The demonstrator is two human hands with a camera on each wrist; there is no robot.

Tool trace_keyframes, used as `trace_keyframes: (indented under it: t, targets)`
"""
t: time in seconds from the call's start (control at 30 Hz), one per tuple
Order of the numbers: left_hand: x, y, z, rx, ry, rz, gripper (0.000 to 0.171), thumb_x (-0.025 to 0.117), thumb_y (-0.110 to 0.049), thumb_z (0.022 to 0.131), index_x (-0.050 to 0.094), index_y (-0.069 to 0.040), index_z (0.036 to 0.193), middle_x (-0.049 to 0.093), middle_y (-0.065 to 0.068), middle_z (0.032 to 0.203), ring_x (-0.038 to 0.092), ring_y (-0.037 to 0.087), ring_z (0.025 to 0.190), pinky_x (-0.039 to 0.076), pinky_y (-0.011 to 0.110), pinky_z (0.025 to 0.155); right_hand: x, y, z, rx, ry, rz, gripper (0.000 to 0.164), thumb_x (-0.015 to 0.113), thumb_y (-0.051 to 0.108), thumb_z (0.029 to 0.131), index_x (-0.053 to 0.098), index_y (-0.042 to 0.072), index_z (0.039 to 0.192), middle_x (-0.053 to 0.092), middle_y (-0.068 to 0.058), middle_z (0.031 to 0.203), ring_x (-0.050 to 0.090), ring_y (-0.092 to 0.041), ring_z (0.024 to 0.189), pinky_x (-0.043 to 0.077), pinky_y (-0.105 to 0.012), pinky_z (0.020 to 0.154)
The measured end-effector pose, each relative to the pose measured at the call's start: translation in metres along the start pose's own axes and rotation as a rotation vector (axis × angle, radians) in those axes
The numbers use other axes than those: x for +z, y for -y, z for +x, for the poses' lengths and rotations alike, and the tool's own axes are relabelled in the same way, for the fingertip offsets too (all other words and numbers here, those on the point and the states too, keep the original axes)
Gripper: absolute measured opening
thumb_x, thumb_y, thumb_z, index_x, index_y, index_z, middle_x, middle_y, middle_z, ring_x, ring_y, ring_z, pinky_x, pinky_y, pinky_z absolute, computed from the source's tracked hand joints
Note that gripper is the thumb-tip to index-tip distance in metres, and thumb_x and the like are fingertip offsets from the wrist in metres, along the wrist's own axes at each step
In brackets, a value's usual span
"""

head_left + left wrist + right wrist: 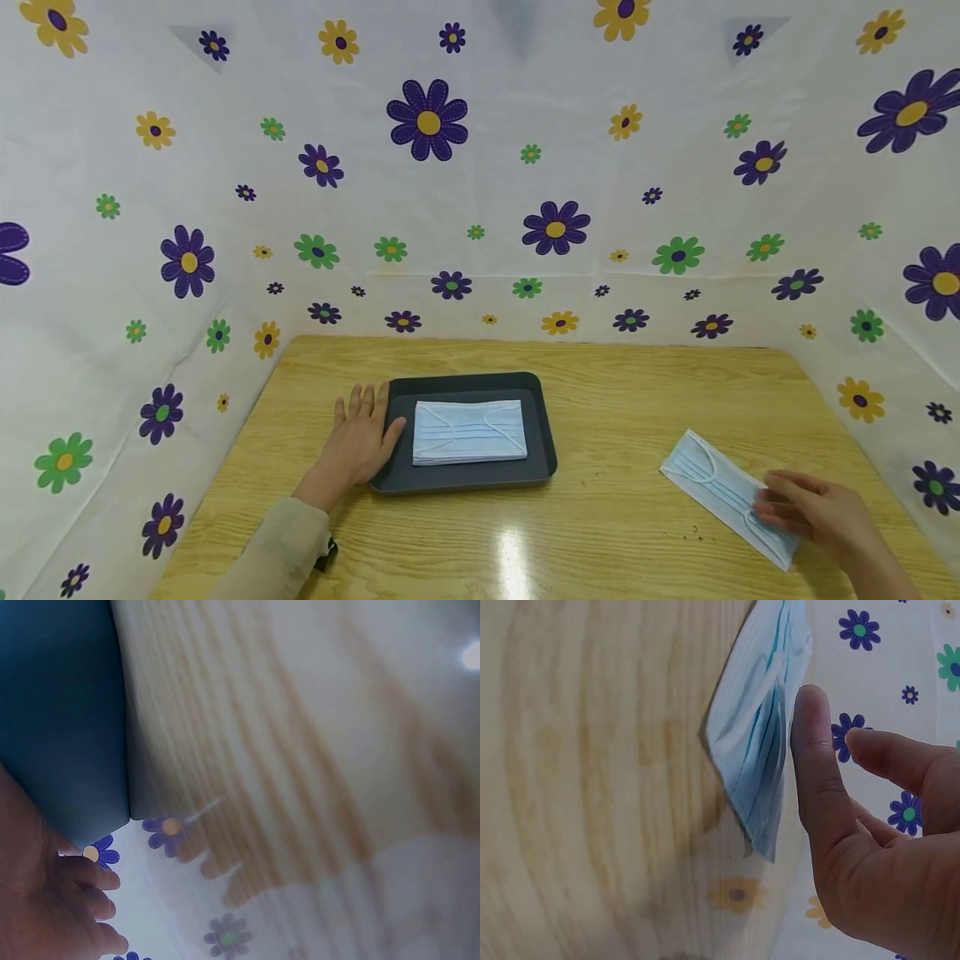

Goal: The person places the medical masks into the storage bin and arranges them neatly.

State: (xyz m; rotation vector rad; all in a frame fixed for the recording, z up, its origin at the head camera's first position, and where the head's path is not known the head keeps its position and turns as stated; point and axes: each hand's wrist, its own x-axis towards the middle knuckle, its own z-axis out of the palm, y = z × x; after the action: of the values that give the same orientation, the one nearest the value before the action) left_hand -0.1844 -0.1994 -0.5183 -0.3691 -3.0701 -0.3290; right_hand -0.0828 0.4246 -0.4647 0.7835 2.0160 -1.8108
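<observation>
A dark grey tray (465, 483) lies on the table left of centre, with a small stack of light-blue face masks (468, 432) inside it. My left hand (356, 442) rests at the tray's left edge, fingers straight and thumb over the rim. In the left wrist view that hand (52, 900) is beside the tray wall (71, 712). Over on the right, a single blue face mask (701, 479) lies slanted on the table. Above its near end is my right hand (825, 512). The right wrist view has the index finger (821, 765) extended beside the mask (754, 735), thumb apart from it.
The wooden table (615, 392) is enclosed at the back and sides by white cloth (480, 183) printed with flowers. A small black object (327, 556) shows beside the left sleeve (281, 550). Bare wood lies between the tray and the single mask.
</observation>
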Motion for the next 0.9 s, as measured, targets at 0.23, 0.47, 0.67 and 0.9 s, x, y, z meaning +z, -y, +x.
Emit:
trace_keyframes:
  t: [0.23, 0.47, 0.67, 0.9]
  targets:
    - [0.001, 0.0, 0.0, 0.001, -0.002, -0.002, 0.073, 0.034, -0.051, 0.106, 0.017, -0.003, 0.159, 0.024, 0.03, 0.159, 0.016, 0.049, 0.149, 0.01, 0.069, 0.116, -0.007, -0.009, 0.0, 0.025, -0.019, -0.071, 0.074, 0.06, 0.033, 0.1, 0.029, -0.016, 0.146, 0.073, 0.001, 0.089, 0.074, -0.02, 0.083, 0.06, -0.035, 0.081]
    - [0.003, 0.002, 0.001, 0.0, 0.003, 0.001, 0.074, 0.032, -0.052, 0.106, 0.014, -0.004, 0.159, 0.023, 0.029, 0.159, 0.015, 0.048, 0.149, 0.01, 0.068, 0.116, -0.016, -0.019, 0.001, 0.065, -0.068, -0.089, 0.075, 0.058, 0.031, 0.101, 0.024, -0.018, 0.146, 0.07, -0.001, 0.085, 0.072, -0.019, 0.081, 0.059, -0.034, 0.082]
    - [0.002, 0.002, 0.001, -0.002, 0.004, 0.002, 0.074, 0.033, -0.052, 0.106, 0.015, -0.004, 0.159, 0.024, 0.029, 0.159, 0.015, 0.048, 0.149, 0.01, 0.069, 0.116, -0.017, -0.022, 0.001, 0.12, -0.13, -0.055, 0.059, 0.063, 0.022, 0.098, 0.039, -0.017, 0.135, 0.069, -0.005, 0.079, 0.071, -0.02, 0.075, 0.06, -0.037, 0.079]
    - [0.0, 0.0, 0.0, -0.003, 0.004, -0.006, 0.074, 0.034, -0.051, 0.105, 0.016, -0.003, 0.159, 0.024, 0.029, 0.159, 0.015, 0.048, 0.149, 0.01, 0.068, 0.116, -0.019, -0.025, 0.001, 0.145, -0.163, -0.024, 0.054, 0.069, 0.015, 0.094, 0.044, -0.016, 0.13, 0.069, -0.008, 0.077, 0.072, -0.024, 0.073, 0.06, -0.038, 0.076]
